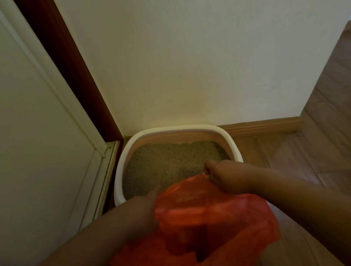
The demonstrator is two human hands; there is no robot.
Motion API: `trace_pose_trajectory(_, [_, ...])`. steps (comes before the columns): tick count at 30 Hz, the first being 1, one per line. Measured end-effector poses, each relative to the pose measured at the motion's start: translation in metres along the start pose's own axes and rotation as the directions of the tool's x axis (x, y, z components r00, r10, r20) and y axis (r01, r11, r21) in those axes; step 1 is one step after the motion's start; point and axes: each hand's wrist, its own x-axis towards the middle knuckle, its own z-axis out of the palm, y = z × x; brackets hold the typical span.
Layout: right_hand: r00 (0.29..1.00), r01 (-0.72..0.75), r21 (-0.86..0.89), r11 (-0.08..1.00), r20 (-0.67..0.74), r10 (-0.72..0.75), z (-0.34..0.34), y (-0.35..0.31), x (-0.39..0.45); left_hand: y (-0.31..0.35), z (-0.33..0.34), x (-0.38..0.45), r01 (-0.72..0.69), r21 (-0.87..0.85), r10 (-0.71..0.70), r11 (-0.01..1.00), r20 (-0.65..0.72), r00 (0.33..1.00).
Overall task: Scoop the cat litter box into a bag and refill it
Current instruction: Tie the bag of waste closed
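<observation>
Box (pixel 121 170) sits on the floor in the corner by the door (pixel 7 112), litter (pixel 170 163) level inside. Red bag (pixel 205 219) hangs at its near edge, likely so scoops drop straight in. Right hand (pixel 224 175) pinches the rim; left hand (pixel 144 208) mostly hidden behind the bag, grip unclear.

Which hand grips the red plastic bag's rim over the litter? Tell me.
The right hand: it pinches the red plastic bag above the grey litter. The left hand sits mostly behind the bag.

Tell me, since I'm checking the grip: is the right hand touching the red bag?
Touching. The head view shows the right hand with fingers curled onto the upper edge of the red plastic bag.
</observation>
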Motion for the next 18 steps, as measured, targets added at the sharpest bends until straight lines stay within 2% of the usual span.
trace_pose_trajectory(3, [0.999,-0.034,0.026,0.999,-0.034,0.035,-0.012,-0.011,-0.004,0.001,-0.006,-0.004,0.044,0.108,-0.052,0.993,0.067,0.996])
trace_pose_trajectory(6, [0.998,-0.066,0.036,0.997,-0.021,0.067,-0.028,-0.021,-0.011,0.016,-0.023,-0.018,0.032,0.117,-0.042,0.993,0.091,0.995])
trace_pose_trajectory(8, [0.993,-0.118,0.026,0.993,0.033,0.117,-0.046,-0.027,-0.019,0.029,-0.04,-0.027,-0.013,0.095,0.003,0.995,0.11,0.994])
trace_pose_trajectory(12, [0.965,-0.193,-0.129,0.973,0.152,0.212,-0.086,-0.041,-0.045,0.051,-0.072,-0.053,-0.059,-0.045,0.065,0.997,0.142,0.988])
trace_pose_trajectory(15, [0.945,-0.248,-0.074,0.966,0.201,0.258,-0.096,-0.051,-0.069,0.062,-0.083,-0.073,-0.024,-0.133,0.034,0.991,0.071,0.997])
trace_pose_trajectory(16, [0.946,-0.266,-0.043,0.963,0.183,0.269,-0.096,-0.054,-0.075,0.064,-0.084,-0.076,-0.012,-0.145,0.014,0.989,0.017,1.0])
trace_pose_trajectory(18, [0.951,-0.306,0.056,0.95,0.055,0.303,-0.091,-0.055,-0.086,0.064,-0.082,-0.078,0.02,-0.191,-0.035,0.981,-0.073,0.997])
